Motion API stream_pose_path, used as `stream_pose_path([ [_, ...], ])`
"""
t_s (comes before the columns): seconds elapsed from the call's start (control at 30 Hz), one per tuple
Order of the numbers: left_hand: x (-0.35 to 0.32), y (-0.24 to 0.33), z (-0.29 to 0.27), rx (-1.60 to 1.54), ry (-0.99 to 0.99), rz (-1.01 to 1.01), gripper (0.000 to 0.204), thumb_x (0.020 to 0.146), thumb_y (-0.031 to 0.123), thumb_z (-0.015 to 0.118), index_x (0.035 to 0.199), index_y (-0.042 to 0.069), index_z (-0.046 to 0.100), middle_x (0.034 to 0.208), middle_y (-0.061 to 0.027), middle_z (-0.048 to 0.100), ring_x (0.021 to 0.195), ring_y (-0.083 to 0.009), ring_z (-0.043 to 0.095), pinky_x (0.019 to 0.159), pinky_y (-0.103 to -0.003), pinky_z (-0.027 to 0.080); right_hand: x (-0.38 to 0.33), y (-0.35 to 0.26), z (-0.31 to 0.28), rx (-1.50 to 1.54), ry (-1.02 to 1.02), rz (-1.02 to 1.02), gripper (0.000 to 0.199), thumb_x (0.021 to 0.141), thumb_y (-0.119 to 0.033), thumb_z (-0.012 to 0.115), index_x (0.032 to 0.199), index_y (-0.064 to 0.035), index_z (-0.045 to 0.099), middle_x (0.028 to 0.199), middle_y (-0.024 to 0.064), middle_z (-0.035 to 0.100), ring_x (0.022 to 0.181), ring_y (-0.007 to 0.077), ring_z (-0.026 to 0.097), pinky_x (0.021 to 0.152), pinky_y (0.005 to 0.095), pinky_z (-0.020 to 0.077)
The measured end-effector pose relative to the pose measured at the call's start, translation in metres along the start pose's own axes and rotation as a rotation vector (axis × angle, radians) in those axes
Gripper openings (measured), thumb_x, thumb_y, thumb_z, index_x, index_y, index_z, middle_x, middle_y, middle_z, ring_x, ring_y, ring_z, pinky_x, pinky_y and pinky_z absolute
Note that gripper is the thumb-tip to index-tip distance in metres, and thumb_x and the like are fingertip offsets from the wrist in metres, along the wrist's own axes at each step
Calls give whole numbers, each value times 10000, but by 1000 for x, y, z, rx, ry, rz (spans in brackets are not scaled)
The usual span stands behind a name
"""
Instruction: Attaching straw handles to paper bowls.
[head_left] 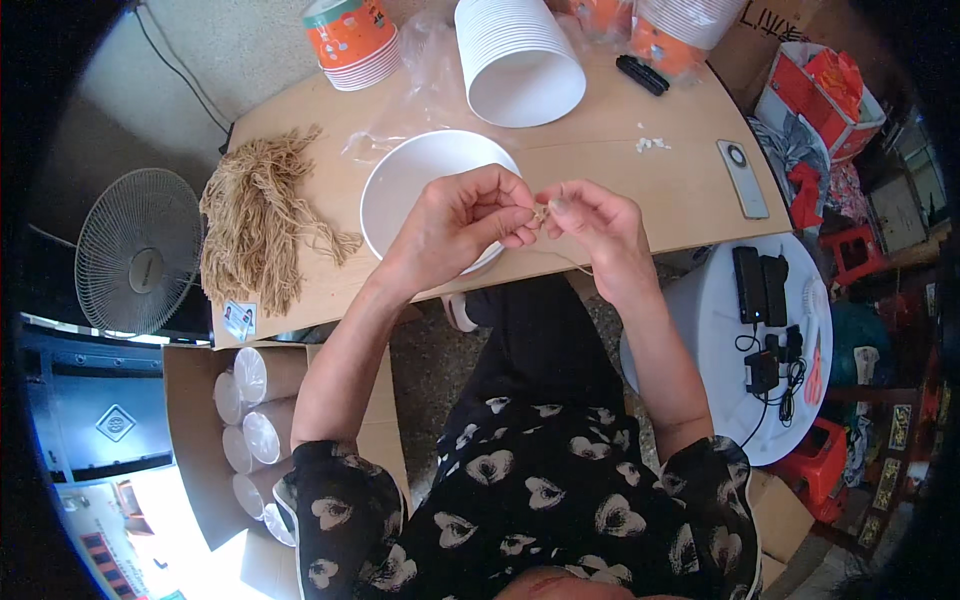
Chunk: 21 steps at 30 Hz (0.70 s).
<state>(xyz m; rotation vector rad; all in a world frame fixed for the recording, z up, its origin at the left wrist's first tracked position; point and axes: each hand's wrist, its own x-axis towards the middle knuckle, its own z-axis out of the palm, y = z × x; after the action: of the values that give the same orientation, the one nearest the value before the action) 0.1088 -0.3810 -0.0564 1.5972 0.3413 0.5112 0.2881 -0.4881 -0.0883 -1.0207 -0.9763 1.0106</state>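
My left hand (460, 215) and my right hand (605, 228) meet in front of me, above the table's near edge. The fingertips of both pinch a small knotted bit of tan twine (541, 213). A thin end of it trails below my right hand. Just behind and under my left hand stands a white paper tub (395, 190), its mouth facing up; my hand and forearm hide part of its rim. To the left, a thick bundle of loose tan twine strands (262, 215) lies spread on the table, some strands reaching toward the tub.
Stacked white tubs (525, 85) lie at the back beside orange printed tubs (352, 45) and clear plastic bags. A phone (742, 178), white scraps (652, 145) and a black object (642, 75) are on the right. A round white stool (700, 400) holds chargers. A fan (140, 255) stands left.
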Motion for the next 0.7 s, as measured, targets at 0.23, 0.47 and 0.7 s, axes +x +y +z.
stream_pose_path([
  [0.23, 0, 3, 0, 14, 11, -20, 114, 979, 22, 608, 1066, -52, 605, 938, -75, 677, 875, -122, 694, 761, -245, 585, 1, 10, -3, -4, -29, -25, 164, 946, -125, 682, 1039, 8, 656, 946, 16, 664, 915, 75, 604, 841, 233, 478],
  [0.47, -1, 9, 2, -27, 31, -76, 152, 983, 20, 596, 1116, -52, 589, 952, -79, 681, 879, -126, 696, 772, -243, 585, 1, 10, -5, 17, -6, -3, 174, 966, -157, 666, 1038, 0, 655, 957, 23, 666, 908, 80, 607, 841, 243, 482],
  [0.7, -1, 9, 4, 5, 45, -63, 173, 966, -18, 593, 1134, -55, 582, 955, -83, 680, 877, -128, 696, 775, -242, 581, -1, -3, -3, -20, -10, 35, 218, 968, -174, 667, 1074, 16, 665, 967, 33, 670, 917, 91, 614, 842, 251, 490],
])
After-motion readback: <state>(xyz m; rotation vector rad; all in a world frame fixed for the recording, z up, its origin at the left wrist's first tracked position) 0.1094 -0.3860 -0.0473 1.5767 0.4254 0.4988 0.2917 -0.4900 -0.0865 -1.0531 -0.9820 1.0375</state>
